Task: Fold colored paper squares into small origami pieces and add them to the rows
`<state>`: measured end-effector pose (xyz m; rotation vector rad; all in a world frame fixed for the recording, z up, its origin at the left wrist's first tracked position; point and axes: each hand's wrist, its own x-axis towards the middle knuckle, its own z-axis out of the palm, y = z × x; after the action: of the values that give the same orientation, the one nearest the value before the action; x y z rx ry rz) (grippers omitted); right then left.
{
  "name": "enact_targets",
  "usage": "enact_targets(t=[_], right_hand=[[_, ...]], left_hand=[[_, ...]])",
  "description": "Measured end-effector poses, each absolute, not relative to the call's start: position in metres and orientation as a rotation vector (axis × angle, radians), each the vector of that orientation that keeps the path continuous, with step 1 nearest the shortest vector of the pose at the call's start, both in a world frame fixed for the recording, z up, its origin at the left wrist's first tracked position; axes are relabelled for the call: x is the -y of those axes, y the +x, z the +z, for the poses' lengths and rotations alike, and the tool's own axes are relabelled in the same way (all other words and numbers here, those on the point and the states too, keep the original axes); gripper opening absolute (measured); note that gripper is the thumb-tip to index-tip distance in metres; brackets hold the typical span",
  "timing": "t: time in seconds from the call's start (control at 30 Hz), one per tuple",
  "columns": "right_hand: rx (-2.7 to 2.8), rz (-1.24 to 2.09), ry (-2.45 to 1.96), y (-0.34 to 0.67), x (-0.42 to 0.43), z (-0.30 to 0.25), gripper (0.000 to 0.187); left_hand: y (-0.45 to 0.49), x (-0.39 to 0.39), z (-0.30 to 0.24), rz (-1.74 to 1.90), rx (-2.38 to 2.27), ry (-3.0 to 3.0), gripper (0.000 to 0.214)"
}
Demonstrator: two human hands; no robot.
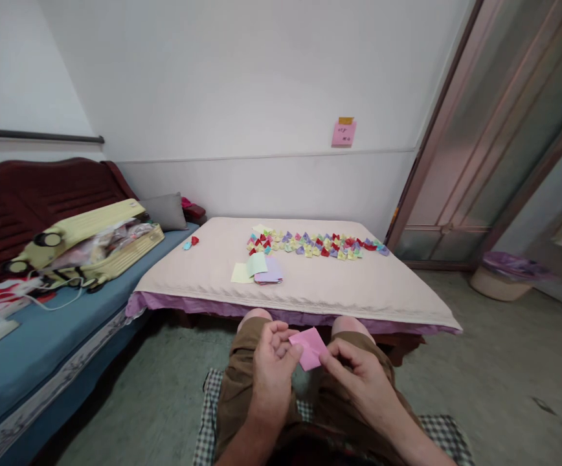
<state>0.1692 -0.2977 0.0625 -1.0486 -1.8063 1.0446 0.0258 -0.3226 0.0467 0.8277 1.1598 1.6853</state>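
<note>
Above my lap is a small pink square of paper (310,347), tilted so that its corners point up and down. My left hand (275,362) pinches its left corner between thumb and fingers. At its right corner, my right hand (353,369) grips it with thumb and forefinger. Faint creases show on its face. Beyond my knees, a loose stack of lilac paper squares (270,270) lies on the covered table, with a pale green sheet (257,263) and a pale yellow sheet (241,273) beside and over it.
Many small folded paper pieces (310,244) in several colours spread along the back of the table (203,285). Two more pieces (194,241) lie at its left. An open yellow suitcase (91,243) rests on the blue-covered bench at left. A lined bin (499,278) stands right.
</note>
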Motion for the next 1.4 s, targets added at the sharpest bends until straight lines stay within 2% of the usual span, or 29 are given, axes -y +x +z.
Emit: enact_targets(t=[0.17,0.33,0.7,1.07,1.4], right_hand=[[1.802,1.068,-1.046,0.168,0.297,0.060,0.032],[1.768,1.118,-1.022,0.171,0.297,0.058,0.032],[1.656,1.390,-0.939,0.167,0.289,0.052,0.024],[1.559,1.209,-1.049,0.166,0.290,0.052,0.022],[1.633,1.242,-0.993,0.179,0.279,0.067,0.020]], left_hand=[[0.021,0.322,0.042,1.695,-1.167,0.859,0.029],[0.020,0.322,0.035,1.589,-1.163,0.908,0.010],[0.019,0.326,0.042,1.520,-1.087,0.907,0.010],[0.025,0.323,0.037,1.344,-1.214,1.095,0.015],[0.018,0.329,0.049,1.181,-1.318,1.373,0.018]])
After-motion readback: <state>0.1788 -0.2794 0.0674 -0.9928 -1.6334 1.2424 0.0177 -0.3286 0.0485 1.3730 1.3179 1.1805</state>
